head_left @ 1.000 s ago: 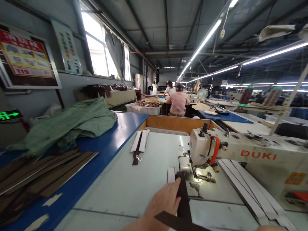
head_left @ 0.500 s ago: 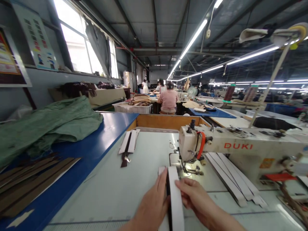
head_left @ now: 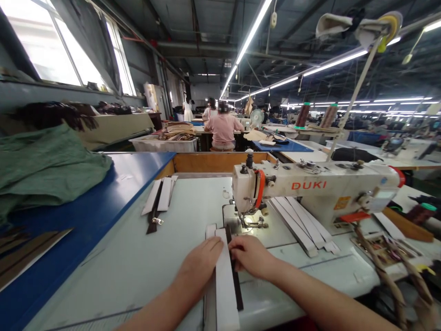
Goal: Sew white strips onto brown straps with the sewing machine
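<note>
My left hand (head_left: 203, 257) lies over a long white strip (head_left: 225, 289), its fingers stretched together across the strip's upper part and its thumb hidden. Another white-topped strip (head_left: 211, 230) shows beneath and to the left. Along the right edge of the upper strip runs a dark brown strip (head_left: 238, 289). My right hand (head_left: 250, 255) is closed at that edge, thumb and curled fingers pinching the dark strip. Just beyond the hands stands the presser foot (head_left: 253, 223) of a white sewing machine (head_left: 272, 179).
White strips (head_left: 296, 225) lie under the machine arm. A bundle with a dark zipper (head_left: 154, 216) rests at the left. Green cloth (head_left: 51, 165) covers part of the blue table (head_left: 138, 168). A parts tray (head_left: 386, 253) sits at right. A co-worker (head_left: 223, 128) sits ahead.
The view has turned right and the scene has shifted left. My left hand has moved onto the white strip's top, and the dark strip now shows along its right side.
</note>
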Action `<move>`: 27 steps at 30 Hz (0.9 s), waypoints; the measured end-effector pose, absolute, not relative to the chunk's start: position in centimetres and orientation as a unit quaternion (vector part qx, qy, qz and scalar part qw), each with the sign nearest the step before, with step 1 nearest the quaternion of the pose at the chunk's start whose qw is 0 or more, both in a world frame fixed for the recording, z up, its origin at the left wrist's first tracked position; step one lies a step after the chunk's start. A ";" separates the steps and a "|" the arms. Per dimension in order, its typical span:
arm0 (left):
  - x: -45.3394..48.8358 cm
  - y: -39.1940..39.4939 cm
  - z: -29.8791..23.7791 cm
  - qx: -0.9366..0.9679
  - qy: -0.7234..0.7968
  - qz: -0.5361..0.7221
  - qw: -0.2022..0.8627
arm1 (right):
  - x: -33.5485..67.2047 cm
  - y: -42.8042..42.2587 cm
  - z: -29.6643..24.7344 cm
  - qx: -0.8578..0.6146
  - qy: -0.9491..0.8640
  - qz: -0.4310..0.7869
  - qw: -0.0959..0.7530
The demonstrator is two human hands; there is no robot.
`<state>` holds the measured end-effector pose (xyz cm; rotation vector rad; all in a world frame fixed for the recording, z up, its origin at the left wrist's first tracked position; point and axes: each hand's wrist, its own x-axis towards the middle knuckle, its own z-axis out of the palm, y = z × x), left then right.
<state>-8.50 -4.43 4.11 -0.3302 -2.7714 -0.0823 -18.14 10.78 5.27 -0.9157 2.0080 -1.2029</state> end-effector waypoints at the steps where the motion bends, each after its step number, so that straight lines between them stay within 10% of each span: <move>1: -8.5 -4.5 4.0 -0.106 -0.979 -0.036 0.169 | -17.8 11.7 5.7 -0.377 0.763 -0.442 0.283; 16: -8.5 -4.1 4.0 -0.015 -0.987 -0.124 0.101 | -16.2 15.6 5.1 -0.747 0.649 -0.093 -0.109; 27: -8.6 -4.2 4.1 0.005 -0.988 -0.116 0.102 | -15.5 16.0 6.3 -0.772 0.620 -0.047 -0.131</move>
